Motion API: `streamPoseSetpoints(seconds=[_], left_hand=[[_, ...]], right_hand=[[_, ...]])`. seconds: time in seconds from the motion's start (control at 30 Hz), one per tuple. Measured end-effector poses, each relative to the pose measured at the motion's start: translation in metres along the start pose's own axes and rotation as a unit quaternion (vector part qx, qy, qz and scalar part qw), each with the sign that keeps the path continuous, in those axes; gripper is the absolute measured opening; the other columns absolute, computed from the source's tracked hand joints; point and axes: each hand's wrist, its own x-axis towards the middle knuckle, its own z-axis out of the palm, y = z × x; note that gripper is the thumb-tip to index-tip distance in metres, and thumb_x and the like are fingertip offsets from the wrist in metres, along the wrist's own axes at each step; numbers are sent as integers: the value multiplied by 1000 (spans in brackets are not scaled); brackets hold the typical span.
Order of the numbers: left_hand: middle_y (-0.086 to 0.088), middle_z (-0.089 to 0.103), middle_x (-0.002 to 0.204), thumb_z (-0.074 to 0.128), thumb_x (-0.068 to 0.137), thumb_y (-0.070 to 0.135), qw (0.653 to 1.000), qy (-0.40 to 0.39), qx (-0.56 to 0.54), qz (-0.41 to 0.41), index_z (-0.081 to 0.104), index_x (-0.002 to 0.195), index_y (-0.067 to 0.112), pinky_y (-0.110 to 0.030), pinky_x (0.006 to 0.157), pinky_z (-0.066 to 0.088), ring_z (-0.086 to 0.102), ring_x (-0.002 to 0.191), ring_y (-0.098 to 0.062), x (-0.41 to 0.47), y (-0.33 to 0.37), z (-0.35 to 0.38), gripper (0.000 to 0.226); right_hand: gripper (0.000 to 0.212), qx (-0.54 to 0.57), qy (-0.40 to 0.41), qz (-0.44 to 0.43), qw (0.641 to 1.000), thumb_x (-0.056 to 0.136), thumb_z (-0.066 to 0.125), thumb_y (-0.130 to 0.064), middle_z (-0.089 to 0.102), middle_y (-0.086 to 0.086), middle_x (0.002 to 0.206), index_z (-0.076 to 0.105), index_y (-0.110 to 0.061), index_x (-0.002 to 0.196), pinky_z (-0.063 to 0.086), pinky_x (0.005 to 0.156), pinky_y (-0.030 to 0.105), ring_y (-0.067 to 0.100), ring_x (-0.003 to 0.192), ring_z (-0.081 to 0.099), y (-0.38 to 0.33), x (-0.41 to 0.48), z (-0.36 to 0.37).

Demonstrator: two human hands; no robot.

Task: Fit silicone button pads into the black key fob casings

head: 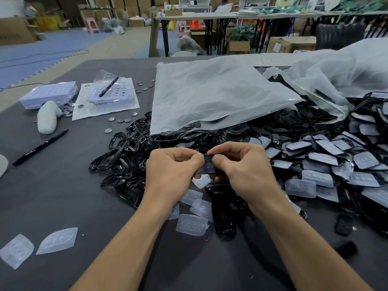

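Dark grey bench (pixel 63 196) fills the near scene, with a storeroom of cartons beyond. At the middle, the left grip (pixel 174 166) and right grip (pixel 241 164) both pinch one black casing (pixel 207 165) between curled fingers and thumbs, just above the bench. Loose silicone pads (pixel 192 224) lie nearer. Empty casings (pixel 126 148) pile up at left, pad-filled casings (pixel 327 160) at right, and a plastic bag (pixel 210 95) lies farther back.

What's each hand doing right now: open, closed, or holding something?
Left hand: fingers pinch the black casing.
Right hand: fingers pinch the same casing from the other side.
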Motion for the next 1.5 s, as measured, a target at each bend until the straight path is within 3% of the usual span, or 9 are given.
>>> streamPoseSetpoints(seconds=[0.37, 0.57, 0.7, 0.87, 1.07, 1.13, 1.2, 1.33, 1.5], left_hand=[[-1, 73, 59, 68, 67, 32, 1000, 6, 11, 3, 81, 71, 32, -54, 67, 65, 73, 55, -17, -2, 2, 1, 14], [1, 74, 61, 70, 66, 33, 999, -29, 39, 12, 81, 70, 30, -44, 64, 65, 69, 55, -13, -1, 3, -2, 12], [-5, 73, 59, 70, 65, 27, 999, -33, 27, 6, 81, 68, 24, -52, 61, 62, 66, 53, -21, 0, 5, -4, 12], [-12, 68, 55, 69, 76, 1, 999, -30, -31, -27, 81, 67, 15, -25, 46, 50, 62, 47, -19, 0, 6, -2, 20], [-9, 78, 77, 62, 90, 4, 992, -18, -119, -46, 84, 80, 15, -20, 56, 54, 68, 63, -15, 2, 4, -8, 26], [-7, 81, 87, 56, 83, -3, 992, -10, -126, -10, 85, 87, 18, -20, 65, 58, 75, 76, -15, 3, 5, -11, 35], [5, 81, 99, 53, 74, -10, 996, 4, -44, 80, 84, 96, 28, -21, 81, 59, 76, 94, -10, 0, 5, -14, 54], [20, 67, 134, 62, 71, -21, 954, -25, 122, 272, 81, 109, 35, -16, 107, 45, 60, 127, 1, -10, 2, -12, 70], [19, 75, 117, 87, 78, 1, 958, -23, 92, 272, 84, 92, 33, -13, 93, 51, 69, 112, -1, -14, 3, -4, 35]], right_hand=[[32, 12, 4, 3, 1000, 92, 64, 3, 77, 7, 73, 80, -20, 78, 57, 56, 30, 24, 56, 73, -2, -1, 2], [32, 6, -1, -17, 1000, 90, 65, 4, 76, 4, 71, 80, -21, 77, 54, 53, 26, 24, 56, 71, -4, -2, 1], [32, 12, -13, -10, 1000, 89, 65, 6, 76, 7, 70, 81, -19, 77, 51, 51, 25, 24, 54, 67, -5, -1, -1], [31, 21, -7, -9, 1000, 89, 65, 7, 76, 11, 70, 81, -17, 77, 52, 51, 29, 30, 54, 66, -4, -1, 0], [30, 58, 17, 12, 998, 89, 65, 9, 73, 19, 70, 80, -13, 76, 50, 48, 27, 29, 52, 63, -4, 3, -5], [28, 88, 26, 21, 996, 89, 65, 10, 73, 16, 68, 80, -10, 76, 48, 45, 23, 29, 51, 63, -5, 4, -8], [27, 111, 30, 28, 993, 89, 64, 11, 71, 13, 66, 79, -7, 76, 48, 44, 21, 26, 50, 64, -6, 4, -10], [24, 173, 23, 76, 982, 89, 61, 12, 66, 18, 67, 77, -1, 78, 45, 41, 21, 22, 47, 61, -10, 5, -14], [30, 182, -78, 155, 968, 90, 57, 9, 67, 15, 67, 79, -4, 73, 42, 41, 19, 15, 46, 57, -13, 6, -22]])
